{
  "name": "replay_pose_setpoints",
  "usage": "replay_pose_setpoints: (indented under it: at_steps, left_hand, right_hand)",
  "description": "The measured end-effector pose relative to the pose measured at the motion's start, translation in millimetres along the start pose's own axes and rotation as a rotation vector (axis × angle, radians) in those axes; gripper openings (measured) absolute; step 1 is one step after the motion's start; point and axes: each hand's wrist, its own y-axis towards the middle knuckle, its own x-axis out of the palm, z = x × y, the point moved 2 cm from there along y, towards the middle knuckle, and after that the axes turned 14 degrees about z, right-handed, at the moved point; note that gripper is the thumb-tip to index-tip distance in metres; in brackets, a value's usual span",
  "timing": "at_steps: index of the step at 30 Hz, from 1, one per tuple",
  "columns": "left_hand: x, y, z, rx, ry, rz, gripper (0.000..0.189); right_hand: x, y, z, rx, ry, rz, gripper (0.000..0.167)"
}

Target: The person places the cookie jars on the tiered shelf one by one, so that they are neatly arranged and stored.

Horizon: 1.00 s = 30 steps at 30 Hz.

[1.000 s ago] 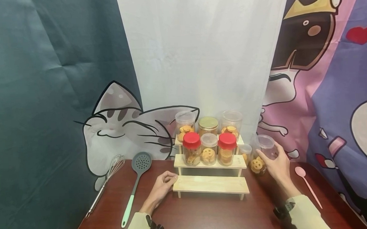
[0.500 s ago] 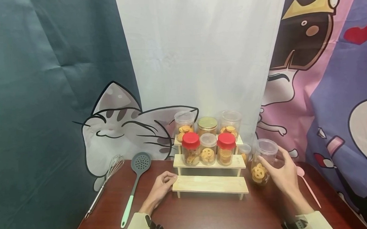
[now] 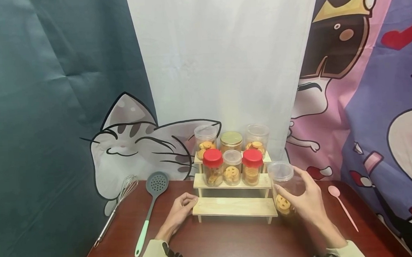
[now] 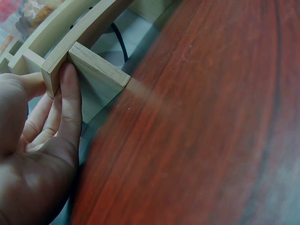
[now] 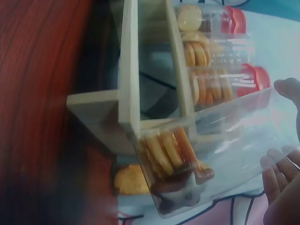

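A three-step wooden display rack stands on the table. My left hand pinches the left end of its lowest step, and the left wrist view shows thumb and fingers on either side of the board. My right hand grips a tall clear jar of cookies near its top, just right of the lowest step. The cookies lie at the jar's bottom. On the middle step are two red-lidded jars with a clear-lidded jar between them.
The top step holds a gold-lidded jar between two clear-lidded jars. A whisk and a slotted spatula lie at the left. A pink spoon lies at the right. Printed curtains hang behind the table.
My right hand has brought the cookie jar left and toward me, up to the rack's right end. The small jar behind is now out of sight in the head view. My left hand stays put.
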Motion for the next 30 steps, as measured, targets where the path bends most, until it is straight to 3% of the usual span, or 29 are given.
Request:
replay_pose_setpoints:
  at_steps: [8,19,26,30]
  left_hand:
    - [-0.7,1.3,1.0,-0.001,-0.003,-0.001,0.036]
    - [0.5,1.8,-0.4,0.006,0.009,-0.005,0.037]
    - [0.3,0.9,0.3,0.005,0.005,-0.005,0.037]
    - [-0.6,-0.1,0.0,0.004,0.010,0.000,0.037]
  right_hand:
    - [12,-2.1,-29,0.043,0.079,-0.033,0.075]
    - [45,-13.0,-59,0.093,0.350,-0.143,0.072]
    - [64,-19.8,-69,0.028,0.252,-0.132,0.073]
    - [75,-23.6,-76,0.023,0.277,-0.157,0.072]
